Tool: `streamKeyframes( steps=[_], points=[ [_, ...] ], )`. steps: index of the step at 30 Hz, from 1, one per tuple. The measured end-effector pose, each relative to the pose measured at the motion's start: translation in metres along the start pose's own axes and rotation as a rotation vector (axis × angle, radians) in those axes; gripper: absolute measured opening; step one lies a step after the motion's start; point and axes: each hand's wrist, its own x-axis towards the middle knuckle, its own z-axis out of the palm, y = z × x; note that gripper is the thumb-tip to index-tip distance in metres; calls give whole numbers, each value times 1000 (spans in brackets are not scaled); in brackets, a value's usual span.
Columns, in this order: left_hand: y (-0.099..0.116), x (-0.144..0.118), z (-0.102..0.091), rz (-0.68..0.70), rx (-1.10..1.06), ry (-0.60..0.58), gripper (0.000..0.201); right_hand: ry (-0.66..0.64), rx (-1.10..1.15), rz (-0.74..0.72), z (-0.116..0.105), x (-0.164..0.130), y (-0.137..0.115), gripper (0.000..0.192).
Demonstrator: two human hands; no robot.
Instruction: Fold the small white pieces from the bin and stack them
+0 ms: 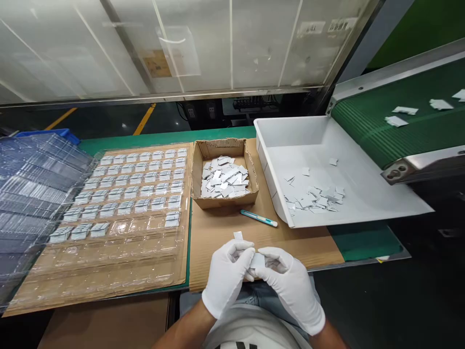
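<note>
Both my hands wear white gloves and meet low in the middle of the head view. Between them is a small flat white piece (pixel 258 261). My left hand (pixel 229 269) pinches its left side, and my right hand (pixel 285 281) grips its right edge with thumb and fingers. Another white piece (pixel 238 235) sticks up at the fingertips of my left hand. Just beyond the hands, a teal utility knife (pixel 259 218) lies on the cardboard sheet (pixel 214 232). Behind it stands a cardboard box (pixel 225 201) with a heap of similar white pieces.
At left, a clear plastic tray (pixel 145 245) holds rows of stacked white pieces; its nearer pockets are bare. Stacked clear trays (pixel 32 184) rise beyond it. At right, a white bin (pixel 363 203) with scattered pieces sits under a green conveyor belt (pixel 392 102) carrying several pieces.
</note>
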Motion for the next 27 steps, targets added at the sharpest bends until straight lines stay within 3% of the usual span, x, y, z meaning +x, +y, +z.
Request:
streamKeyframes(
  steps=[4, 9, 16, 27],
  points=[
    [-12, -4, -4, -3, -84, -68, 40, 48, 11, 82, -3, -2, -6, 30],
    [-23, -5, -6, -49, -198, -117, 38, 26, 8, 93, -5, -3, -9, 28],
    [-22, -5, -5, -69, -297, -117, 39, 14, -65, 15, -6, -3, -2, 27],
    [-22, -5, -5, -103, -287, -101, 42, 9, -24, 23, -5, -2, -6, 29]
  ],
)
